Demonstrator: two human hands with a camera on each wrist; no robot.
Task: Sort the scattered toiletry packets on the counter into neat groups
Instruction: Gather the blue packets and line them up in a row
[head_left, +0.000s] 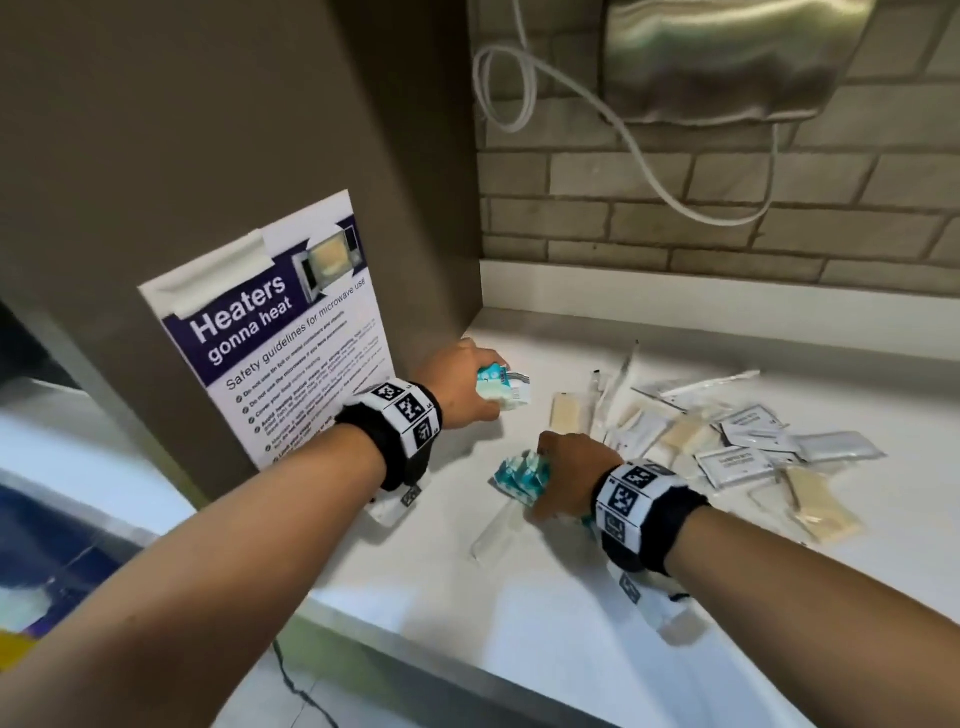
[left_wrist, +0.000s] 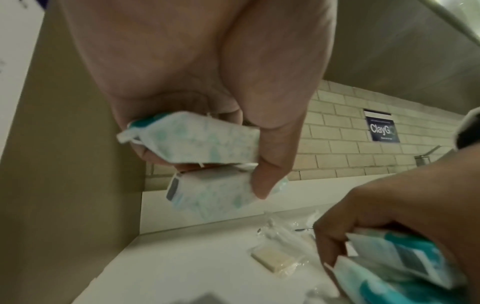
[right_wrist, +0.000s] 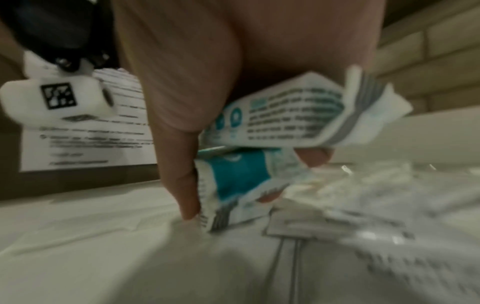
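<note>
Counter: I see the white counter (head_left: 519, 597) running along a brick wall, one microwave safety poster (head_left: 275, 332) on the panel to its left.
Loose pile: clear and white packets (head_left: 737, 441) lie scattered right of my hands; too overlapped to count.
Left hand: my left hand (head_left: 462, 384) clutches two teal-and-white packets (left_wrist: 202, 144), stacked between thumb and fingers, near the back corner.
Right hand: my right hand (head_left: 571, 478) grasps a teal bundle (head_left: 522, 475), at least two, low over the counter.

Head view bright, edges warped; wrist views dim; right wrist view motion-blurred throughout.
</note>
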